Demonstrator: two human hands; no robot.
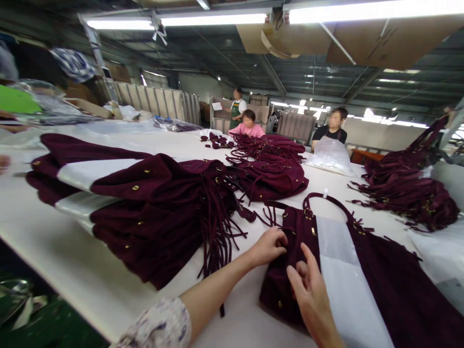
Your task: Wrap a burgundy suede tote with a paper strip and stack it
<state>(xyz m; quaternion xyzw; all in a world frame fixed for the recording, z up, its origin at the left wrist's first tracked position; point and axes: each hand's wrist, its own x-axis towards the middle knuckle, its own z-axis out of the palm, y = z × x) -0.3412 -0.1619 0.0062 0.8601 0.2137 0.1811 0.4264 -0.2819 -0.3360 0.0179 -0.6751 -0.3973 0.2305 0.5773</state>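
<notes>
A dark burgundy handbag (300, 227) lies on the table in front of me, with brass fittings, a looped handle and a white sheet (348, 270) across it. My left hand (270, 246) is closed at the bag's left side, thumb and fingers pinched together on its fabric. Just to the right, my right hand (310, 285) rests over the same bag; its index finger is stretched out and its thumb is spread apart. To the left of both hands, a stack of similar burgundy bags (145, 203) lies with white sheets between layers and fringe hanging at one end.
More burgundy bags (270, 176) lie farther up the white table (181, 290). Burgundy straps with brass clips (409, 193) are heaped at right. Clear plastic (331, 154) sits near a person in black (331, 130). Two other people are at the back.
</notes>
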